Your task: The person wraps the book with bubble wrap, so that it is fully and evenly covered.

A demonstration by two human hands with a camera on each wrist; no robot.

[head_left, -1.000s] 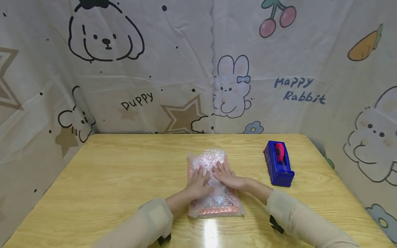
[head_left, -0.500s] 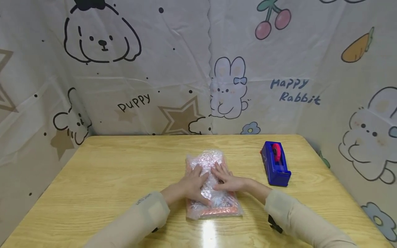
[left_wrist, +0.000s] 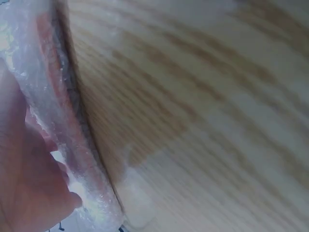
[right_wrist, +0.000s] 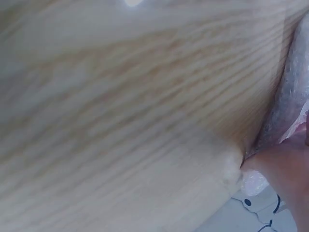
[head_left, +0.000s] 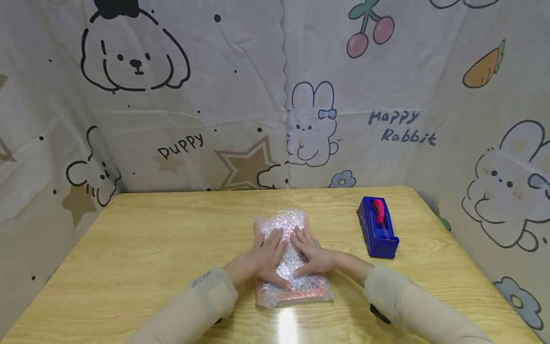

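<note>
A flat rectangular item with an orange-pink border, wrapped in clear bubble wrap [head_left: 292,260], lies on the table in the head view. My left hand [head_left: 269,259] rests spread on its left half, thumb toward the near edge. On its right half lies my right hand [head_left: 315,253], fingers spread and pointing away from me. What is inside the wrap is hard to make out under the shine. The left wrist view shows the edge of the wrapped item [left_wrist: 72,111] beside my left hand [left_wrist: 29,179]; the right wrist view shows my right hand [right_wrist: 285,169] along its other side.
A blue tape dispenser [head_left: 378,229] with a pink-red core stands to the right of the wrapped item. The wood-grain table [head_left: 172,229] ends at a cloth backdrop [head_left: 232,86] printed with cartoon animals, which rises at the back and both sides.
My left hand has shifted slightly and its thumb has spread toward the near edge. The right thumb has spread out from the palm. The whole head view has drifted a little.
</note>
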